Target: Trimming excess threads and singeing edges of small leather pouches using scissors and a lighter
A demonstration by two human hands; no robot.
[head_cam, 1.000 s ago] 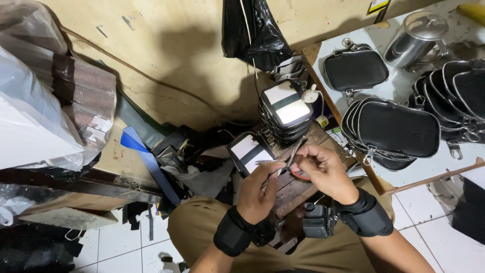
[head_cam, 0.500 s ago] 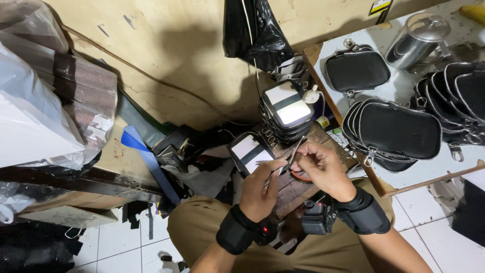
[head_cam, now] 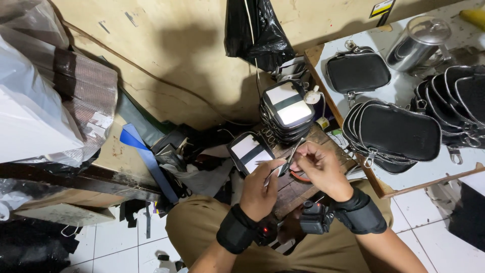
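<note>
Scissors (head_cam: 288, 161), slim metal, pinched between both hands just right of the flat pouch (head_cam: 251, 151). Left hand (head_cam: 258, 189) grips the lower end, right hand (head_cam: 319, 167) clamps the upper. Pouch stack (head_cam: 288, 111) sits just beyond the flat pouch; white table (head_cam: 399, 91) with black pouches further right of it.

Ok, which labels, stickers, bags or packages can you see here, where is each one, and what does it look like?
Warning sticker: top, on the wooden wall; small rectangle, yellow, black and white.
Black plastic bag: hanging on the wall, top centre; crumpled, glossy.
White plastic bag: far left; bulky, translucent.
White label panels: on the top pouch of the stack above the hands; two rectangles split by a black band.
</note>
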